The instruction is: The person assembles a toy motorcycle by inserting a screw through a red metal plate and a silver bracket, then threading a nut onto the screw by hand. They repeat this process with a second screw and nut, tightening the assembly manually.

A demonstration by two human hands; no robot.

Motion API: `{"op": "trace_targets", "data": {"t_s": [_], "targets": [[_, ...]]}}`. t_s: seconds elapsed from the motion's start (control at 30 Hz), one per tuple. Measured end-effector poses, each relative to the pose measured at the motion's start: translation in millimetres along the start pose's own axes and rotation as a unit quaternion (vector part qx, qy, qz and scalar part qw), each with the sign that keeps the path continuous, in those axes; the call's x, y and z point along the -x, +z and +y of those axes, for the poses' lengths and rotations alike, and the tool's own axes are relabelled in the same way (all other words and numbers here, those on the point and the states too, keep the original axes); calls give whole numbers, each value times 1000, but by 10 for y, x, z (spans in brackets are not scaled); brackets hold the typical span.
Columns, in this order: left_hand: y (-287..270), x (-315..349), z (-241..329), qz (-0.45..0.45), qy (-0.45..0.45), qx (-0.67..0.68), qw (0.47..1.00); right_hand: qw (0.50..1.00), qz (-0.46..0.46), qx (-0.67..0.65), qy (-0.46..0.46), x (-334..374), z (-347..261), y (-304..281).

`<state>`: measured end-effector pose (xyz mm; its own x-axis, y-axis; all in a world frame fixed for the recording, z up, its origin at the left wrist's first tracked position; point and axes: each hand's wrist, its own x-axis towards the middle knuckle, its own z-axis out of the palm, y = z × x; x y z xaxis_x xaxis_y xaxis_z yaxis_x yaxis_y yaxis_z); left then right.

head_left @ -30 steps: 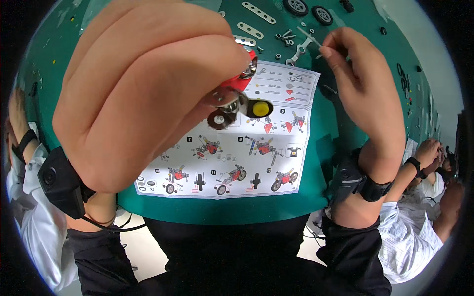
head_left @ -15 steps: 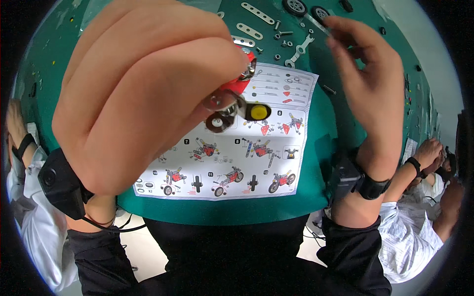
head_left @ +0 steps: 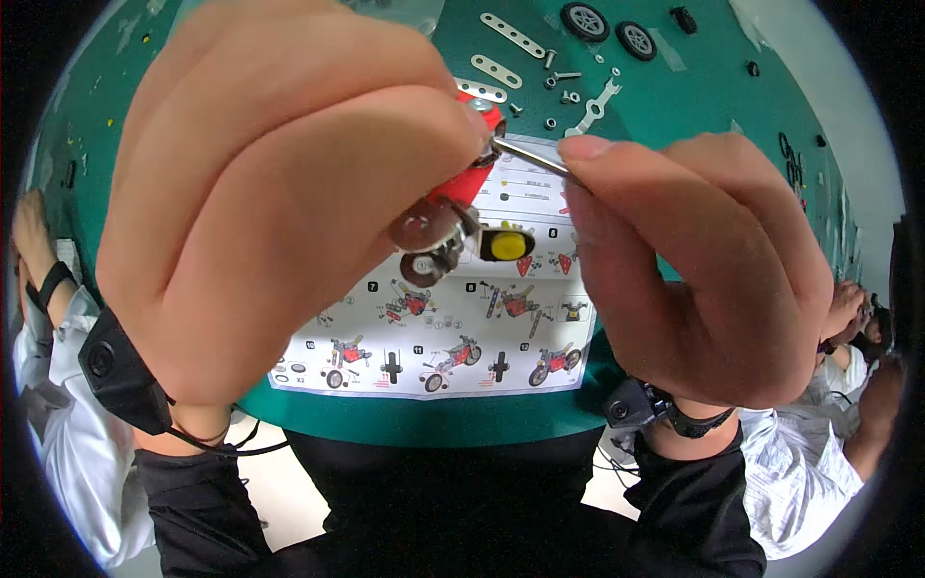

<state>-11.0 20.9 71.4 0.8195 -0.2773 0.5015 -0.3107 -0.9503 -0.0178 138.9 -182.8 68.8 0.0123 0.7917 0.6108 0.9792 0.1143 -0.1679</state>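
Observation:
My left hand is closed around a partly built toy motorcycle assembly of red plates and silver metal parts. A dark strip with a yellow round piece sticks out at its lower right. My fingers hide most of the assembly. Between thumb and fingers, my right hand pinches a thin metal rod-like tool. Its far end meets the right side of the assembly, by a shiny fastener; the exact fit cannot be made out. Beneath both hands lies a printed instruction sheet with pictures of motorcycle building steps.
Beyond the sheet on the green table lie perforated metal strips, two black wheels, a small flat wrench, and several screws and nuts. Other people sit at the left and right, one person's hand visible at right.
My right hand has come from near the wheels toward the assembly, bringing the metal tool against it. The left hand keeps its hold, almost in the same place.

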Motion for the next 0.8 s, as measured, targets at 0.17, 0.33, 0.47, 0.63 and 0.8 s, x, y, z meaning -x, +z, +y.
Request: {"op": "trace_targets", "data": {"t_s": [0.17,0.33,0.47,0.63,0.8], "targets": [[54,-11,34,21,2,11,1000,1000,29,1,-3,-20,-16,103],[73,-10,10,17,14,19,1000,984,174,-33,24,-14,-50,235],[54,-24,28,23,16,32,999,995,100,-20,-11,-28,-43,227],[75,-14,23,34,18,30,999,978,200,-51,-15,0,-36,331],[102,-29,26,43,23,18,999,999,17,2,-34,-10,55,41]]}}
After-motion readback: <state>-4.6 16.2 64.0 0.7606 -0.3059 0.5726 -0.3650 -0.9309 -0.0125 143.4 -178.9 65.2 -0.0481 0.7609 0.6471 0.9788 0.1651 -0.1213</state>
